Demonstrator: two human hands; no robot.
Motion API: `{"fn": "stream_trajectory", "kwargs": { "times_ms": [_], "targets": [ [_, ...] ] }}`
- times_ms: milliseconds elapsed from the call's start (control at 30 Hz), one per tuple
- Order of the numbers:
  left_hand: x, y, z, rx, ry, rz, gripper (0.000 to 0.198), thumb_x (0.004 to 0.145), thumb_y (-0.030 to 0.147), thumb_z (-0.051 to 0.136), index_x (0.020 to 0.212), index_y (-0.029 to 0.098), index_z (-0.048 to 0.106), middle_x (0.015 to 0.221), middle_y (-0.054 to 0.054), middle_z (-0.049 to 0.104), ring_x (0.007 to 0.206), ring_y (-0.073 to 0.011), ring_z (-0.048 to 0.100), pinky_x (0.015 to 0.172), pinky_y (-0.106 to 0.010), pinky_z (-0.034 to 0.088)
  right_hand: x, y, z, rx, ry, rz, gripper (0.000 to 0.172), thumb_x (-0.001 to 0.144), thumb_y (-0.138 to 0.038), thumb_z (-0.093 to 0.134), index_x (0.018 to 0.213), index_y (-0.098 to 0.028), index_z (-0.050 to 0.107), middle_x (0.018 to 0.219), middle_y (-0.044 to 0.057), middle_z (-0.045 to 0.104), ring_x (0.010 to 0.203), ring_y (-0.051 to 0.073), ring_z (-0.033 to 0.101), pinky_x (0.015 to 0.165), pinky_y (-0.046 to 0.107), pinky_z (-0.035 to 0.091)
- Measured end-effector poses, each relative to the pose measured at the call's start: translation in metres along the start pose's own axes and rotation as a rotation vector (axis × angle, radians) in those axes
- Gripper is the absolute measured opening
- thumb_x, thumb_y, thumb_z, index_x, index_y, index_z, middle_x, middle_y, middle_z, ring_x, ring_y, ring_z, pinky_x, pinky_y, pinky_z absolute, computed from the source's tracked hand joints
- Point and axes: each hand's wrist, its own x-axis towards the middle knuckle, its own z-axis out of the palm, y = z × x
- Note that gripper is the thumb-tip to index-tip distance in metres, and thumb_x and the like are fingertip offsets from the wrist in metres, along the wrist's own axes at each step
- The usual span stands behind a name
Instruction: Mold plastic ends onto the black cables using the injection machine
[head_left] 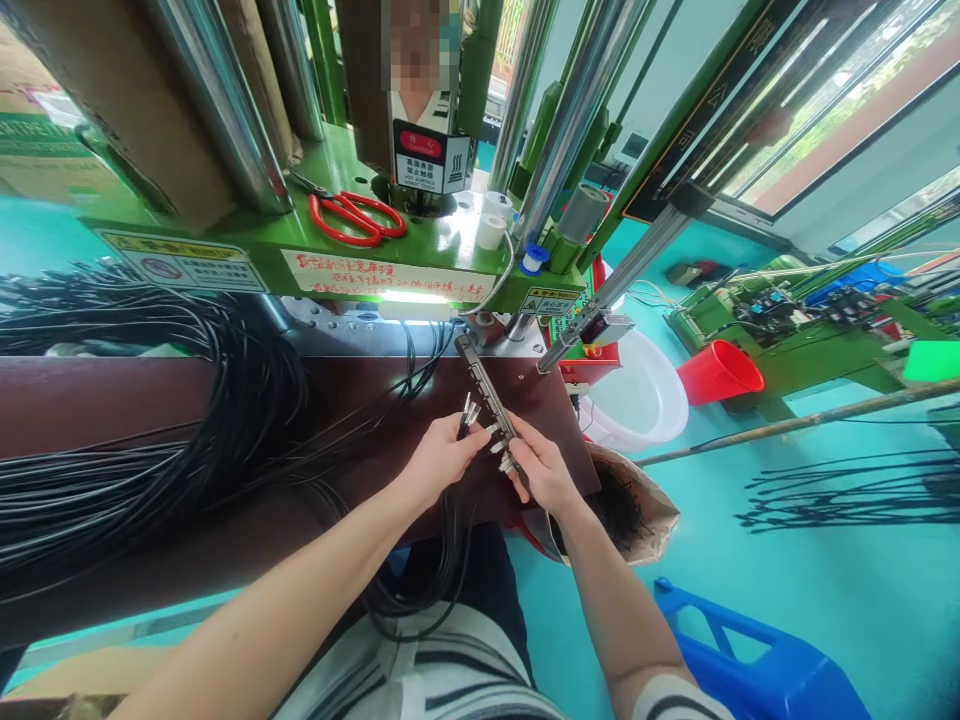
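Note:
In the middle of the head view, my left hand (442,455) is closed on several black cables, whose silvery plug ends (469,412) stick up past the fingers. My right hand (541,465) grips the near end of a long metal bar (484,385) with slots along it. Small metal connectors (504,455) sit on the near part of the bar, between the two hands. My left fingertips touch or nearly touch the bar there. The bar slants away, its far end by the machine's base. Loops of black cable (450,560) hang below my left hand over my lap.
A large coil of black cables (247,390) lies on the brown table (360,385) at left. Red-handled scissors (356,218) rest on the green machine (450,235), marked as a hot surface. At right are a white tub (645,400), red bucket (720,372) and blue stool (757,660).

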Motion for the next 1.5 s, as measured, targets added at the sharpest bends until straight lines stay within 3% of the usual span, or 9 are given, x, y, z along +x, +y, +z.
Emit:
{"fn": "stream_trajectory", "kwargs": {
  "times_ms": [200, 367, 467, 567, 733, 933, 1167, 1367, 1500],
  "targets": [
    [-0.001, -0.002, -0.001, -0.016, -0.004, 0.012, 0.031, 0.065, 0.039, 0.064, 0.063, 0.018, 0.041, 0.038, 0.012, 0.028, 0.032, -0.0022, 0.022, 0.032, -0.016, 0.017, 0.000, -0.002, 0.000, -0.109, -0.045, -0.013, 0.047, 0.087, -0.032, 0.045, 0.133, -0.021, 0.040, 0.053, -0.007, 0.049, 0.030, 0.003, 0.040, 0.029, 0.015, 0.033],
    [-0.001, 0.002, -0.006, -0.117, 0.124, 0.172, 0.029, 0.076, 0.042, 0.053, 0.071, 0.014, 0.052, 0.054, 0.004, 0.044, 0.047, -0.0063, 0.045, 0.044, -0.019, 0.038, 0.003, 0.002, -0.006, 0.120, -0.013, -0.005, 0.048, 0.086, -0.037, 0.047, 0.131, -0.020, 0.042, 0.053, -0.006, 0.050, 0.029, 0.003, 0.037, 0.027, 0.015, 0.030],
    [-0.002, 0.003, -0.005, -0.192, 0.226, 0.206, 0.027, 0.080, 0.044, 0.047, 0.076, 0.017, 0.046, 0.049, 0.010, 0.032, 0.037, -0.0037, 0.032, 0.036, -0.016, 0.027, 0.002, 0.003, -0.008, 0.167, -0.007, -0.004, 0.048, 0.086, -0.037, 0.048, 0.131, -0.021, 0.042, 0.054, -0.006, 0.051, 0.029, 0.003, 0.038, 0.027, 0.015, 0.029],
    [-0.005, 0.002, -0.001, -0.162, 0.186, 0.151, 0.026, 0.080, 0.045, 0.046, 0.075, 0.022, 0.035, 0.048, 0.012, 0.028, 0.035, -0.0031, 0.023, 0.033, -0.014, 0.019, 0.001, 0.001, -0.009, 0.155, -0.063, 0.021, 0.048, 0.086, -0.037, 0.049, 0.131, -0.021, 0.042, 0.055, -0.005, 0.051, 0.029, 0.003, 0.036, 0.027, 0.016, 0.029],
    [-0.005, -0.001, 0.002, -0.068, 0.055, 0.076, 0.024, 0.076, 0.037, 0.053, 0.071, 0.021, 0.036, 0.049, 0.011, 0.034, 0.037, -0.0024, 0.026, 0.034, -0.014, 0.020, 0.001, -0.002, -0.013, 0.110, -0.160, 0.026, 0.048, 0.086, -0.037, 0.050, 0.130, -0.019, 0.044, 0.057, -0.005, 0.051, 0.030, 0.002, 0.035, 0.027, 0.016, 0.029],
    [-0.001, -0.004, -0.004, -0.014, 0.077, 0.074, 0.026, 0.071, 0.037, 0.058, 0.065, 0.019, 0.041, 0.043, 0.010, 0.035, 0.035, -0.0037, 0.029, 0.035, -0.016, 0.024, 0.003, -0.005, -0.018, 0.069, -0.214, 0.018, 0.049, 0.087, -0.038, 0.047, 0.131, -0.018, 0.042, 0.058, -0.004, 0.051, 0.030, 0.002, 0.036, 0.028, 0.016, 0.028],
    [-0.004, -0.001, -0.008, 0.005, 0.087, 0.039, 0.026, 0.068, 0.037, 0.058, 0.063, 0.019, 0.040, 0.040, 0.011, 0.031, 0.034, -0.0035, 0.024, 0.034, -0.016, 0.019, 0.002, -0.010, -0.013, -0.141, -0.218, 0.024, 0.050, 0.087, -0.037, 0.046, 0.134, -0.019, 0.039, 0.052, -0.007, 0.046, 0.030, 0.003, 0.039, 0.028, 0.015, 0.031],
    [0.000, -0.001, -0.013, 0.162, 0.258, 0.274, 0.028, 0.079, 0.044, 0.046, 0.072, 0.017, 0.050, 0.047, 0.007, 0.039, 0.039, -0.0061, 0.034, 0.039, -0.019, 0.027, 0.002, -0.006, -0.014, 0.048, -0.146, 0.030, 0.046, 0.086, -0.037, 0.047, 0.129, -0.020, 0.045, 0.059, -0.004, 0.051, 0.031, 0.002, 0.035, 0.027, 0.015, 0.027],
    [0.001, -0.002, -0.013, 0.105, 0.331, 0.276, 0.027, 0.082, 0.046, 0.040, 0.079, 0.020, 0.047, 0.046, 0.009, 0.034, 0.037, -0.0065, 0.030, 0.038, -0.019, 0.025, 0.001, -0.007, -0.017, 0.093, -0.155, 0.025, 0.047, 0.086, -0.037, 0.049, 0.129, -0.020, 0.045, 0.058, -0.004, 0.050, 0.032, 0.002, 0.035, 0.028, 0.015, 0.026]
  ]
}}
